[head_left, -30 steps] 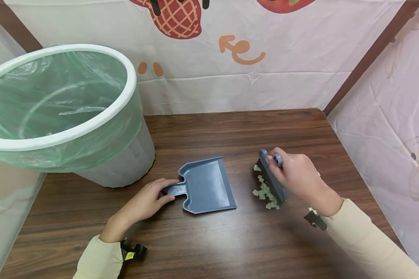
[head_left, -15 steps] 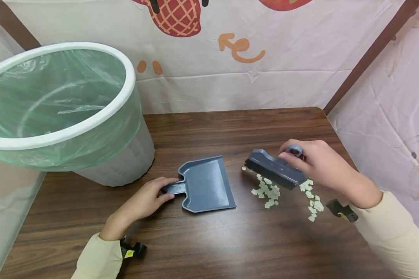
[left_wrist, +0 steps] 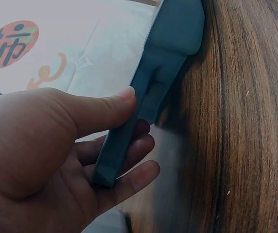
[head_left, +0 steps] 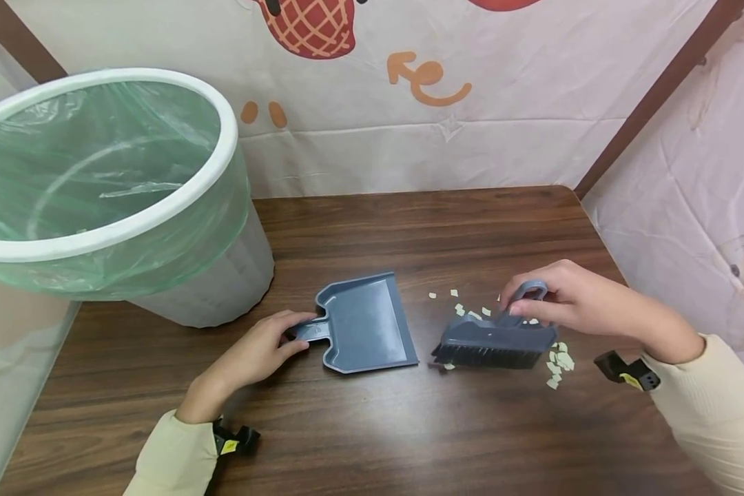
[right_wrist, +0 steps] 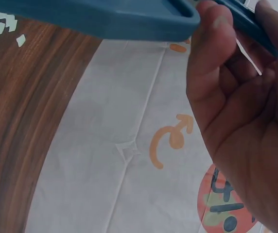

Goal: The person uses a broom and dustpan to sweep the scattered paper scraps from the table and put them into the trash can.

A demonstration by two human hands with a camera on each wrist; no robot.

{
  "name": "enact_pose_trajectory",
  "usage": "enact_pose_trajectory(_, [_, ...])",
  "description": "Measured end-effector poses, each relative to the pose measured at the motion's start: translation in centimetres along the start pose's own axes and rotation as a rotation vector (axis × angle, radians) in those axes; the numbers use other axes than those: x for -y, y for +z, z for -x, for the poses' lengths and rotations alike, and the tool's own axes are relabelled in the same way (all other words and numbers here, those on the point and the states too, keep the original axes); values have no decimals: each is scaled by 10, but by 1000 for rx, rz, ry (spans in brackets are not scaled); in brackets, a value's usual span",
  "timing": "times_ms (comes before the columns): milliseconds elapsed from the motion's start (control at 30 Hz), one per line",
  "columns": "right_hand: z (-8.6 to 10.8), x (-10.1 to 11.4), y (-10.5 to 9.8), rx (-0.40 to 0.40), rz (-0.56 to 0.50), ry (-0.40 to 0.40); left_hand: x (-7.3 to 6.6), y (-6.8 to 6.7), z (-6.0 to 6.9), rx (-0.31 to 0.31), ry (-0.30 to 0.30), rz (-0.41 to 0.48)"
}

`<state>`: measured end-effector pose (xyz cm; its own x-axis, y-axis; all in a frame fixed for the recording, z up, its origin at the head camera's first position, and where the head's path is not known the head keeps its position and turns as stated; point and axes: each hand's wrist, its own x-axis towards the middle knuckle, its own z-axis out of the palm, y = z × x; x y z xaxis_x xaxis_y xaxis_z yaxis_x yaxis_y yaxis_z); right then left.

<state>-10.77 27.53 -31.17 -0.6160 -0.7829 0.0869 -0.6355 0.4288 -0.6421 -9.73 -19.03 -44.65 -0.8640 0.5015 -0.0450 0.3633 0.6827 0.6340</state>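
Note:
In the head view a blue-grey dustpan (head_left: 366, 324) lies on the wooden table, its flat lip facing right. My left hand (head_left: 257, 351) pinches its handle (left_wrist: 122, 141) between thumb and fingers, which the left wrist view shows close up. My right hand (head_left: 573, 296) grips the looped handle of a small hand brush (head_left: 499, 337), whose dark bristles face the front of the table, right of the dustpan. Pale green paper scraps (head_left: 560, 362) lie right of the brush, with several more scattered behind it. The brush hides part of the scraps.
A large bin (head_left: 223, 275) with a white rim and green liner stands at the table's left. Printed white cloth (head_left: 359, 158) hangs along the back edge, and more cloth (head_left: 688, 179) covers the right side. Dark wood table surface (head_left: 372, 434) extends in front of the dustpan.
My right hand first lifted the brush off the scraps to the right, then lowered it toward the front. Scraps between brush and dustpan are now more spread. The left hand and dustpan stay put.

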Motion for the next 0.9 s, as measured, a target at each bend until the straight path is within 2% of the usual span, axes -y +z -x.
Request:
enact_pose_trajectory(167, [-1, -7, 6, 86, -60, -20, 0, -1, 1, 3, -6, -1])
enact_pose_trajectory(333, [-1, -14, 10, 124, -69, 17, -1, 0, 2, 2, -13, 6])
enact_pose_trajectory(600, [-2, -26, 8, 108, -87, 85, -1, 0, 2, 6, -25, 15])
enact_pose_trajectory(900, [-9, -35, 0, 32, -63, 112, -2, -1, 1, 16, -32, 25])
